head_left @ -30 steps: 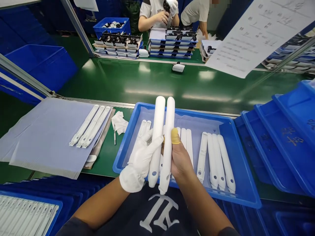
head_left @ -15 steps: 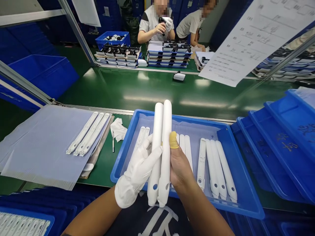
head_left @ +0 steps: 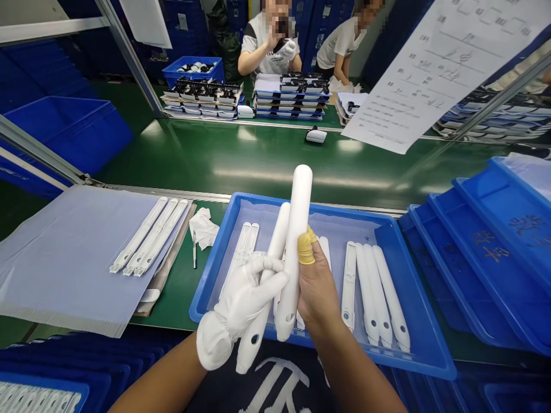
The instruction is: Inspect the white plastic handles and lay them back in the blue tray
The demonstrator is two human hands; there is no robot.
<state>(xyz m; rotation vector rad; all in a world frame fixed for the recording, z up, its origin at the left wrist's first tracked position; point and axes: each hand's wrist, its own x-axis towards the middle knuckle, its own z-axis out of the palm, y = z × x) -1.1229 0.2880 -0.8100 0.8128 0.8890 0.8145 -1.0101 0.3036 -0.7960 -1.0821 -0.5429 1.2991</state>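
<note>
Over the near blue tray [head_left: 424, 327], the curled, gloved left hand [head_left: 245, 289] holds one white part [head_left: 279, 229] and the wrapped right hand [head_left: 317, 281] a second white part [head_left: 300, 218], seemingly mid-handling, the next move calling for steady grips.

A pen-like metal tool [head_left: 194, 250] is laid at the edge of a crumpled white cloth [head_left: 205, 228]. On the green surface [head_left: 258, 155] beyond, a small black-and-white device [head_left: 316, 136] is placed. A printed sheet [head_left: 424, 80] is suspended at upper right; stacked trays [head_left: 267, 105] are set before a co-worker [head_left: 263, 60].
</note>
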